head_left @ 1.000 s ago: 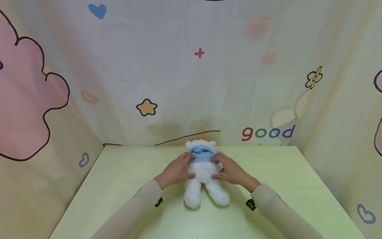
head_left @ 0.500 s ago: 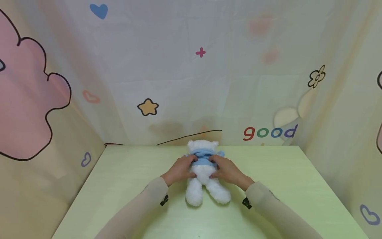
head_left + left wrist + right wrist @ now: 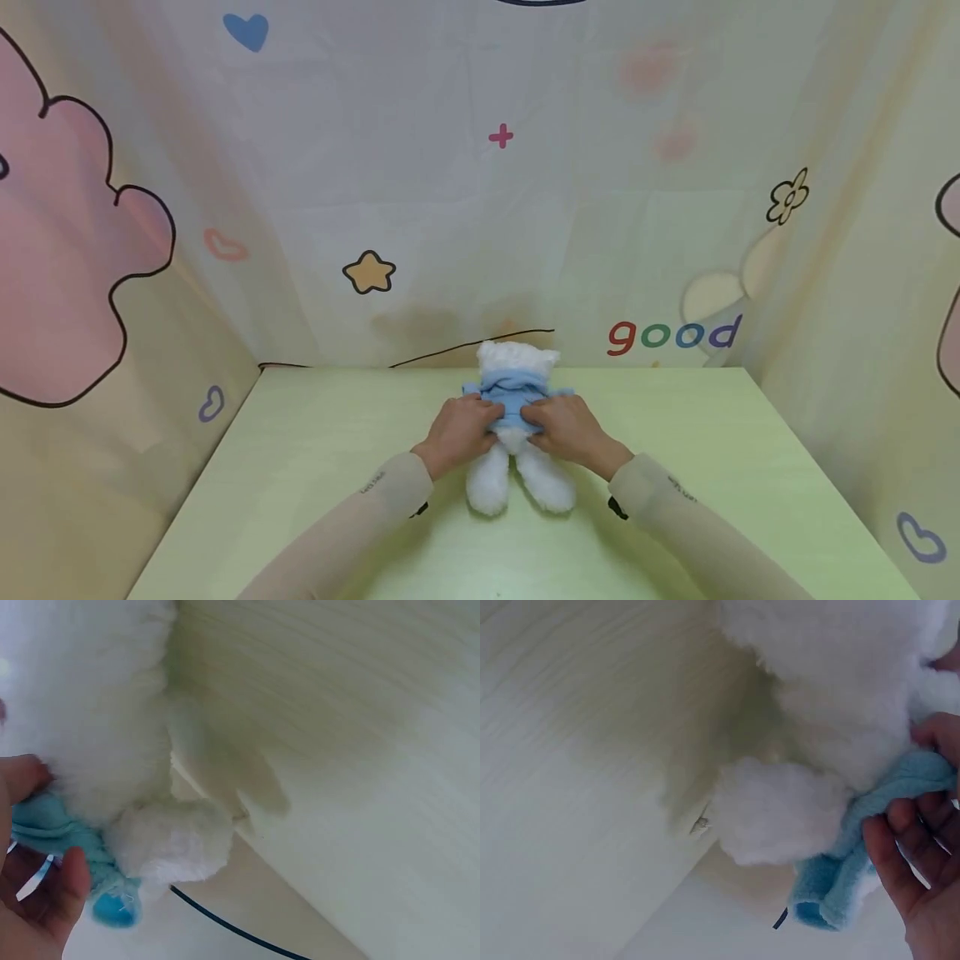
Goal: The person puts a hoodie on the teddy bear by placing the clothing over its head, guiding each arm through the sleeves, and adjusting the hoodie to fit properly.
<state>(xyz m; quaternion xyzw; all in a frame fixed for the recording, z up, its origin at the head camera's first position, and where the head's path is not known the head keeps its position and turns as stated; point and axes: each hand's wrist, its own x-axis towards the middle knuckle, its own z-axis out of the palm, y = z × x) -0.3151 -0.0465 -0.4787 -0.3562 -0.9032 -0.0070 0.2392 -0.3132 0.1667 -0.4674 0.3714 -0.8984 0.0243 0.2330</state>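
A white plush toy (image 3: 517,357) lies on its back or front at the far edge of the table; no face shows. A small light blue top (image 3: 516,387) covers its upper body, with sleeves sticking out on both sides. My left hand (image 3: 460,429) pinches the top's lower edge on the left, and my right hand (image 3: 576,427) pinches it on the right. In the left wrist view, blue cloth (image 3: 45,821) runs between thumb and fingers beside a furry arm (image 3: 176,844). The right wrist view has an empty-ended blue sleeve (image 3: 817,896) beside the other furry arm (image 3: 776,814).
The pale green tabletop (image 3: 315,467) extends around the toy. Behind it hangs a printed curtain (image 3: 450,208), with further curtain walls at left and right. Dark clips or straps (image 3: 617,507) hang under both cuffs.
Both hands have drawn closer together and gone from looser holds to a pinch on the hem. The blue top now sits lower, away from the head and further down the body.
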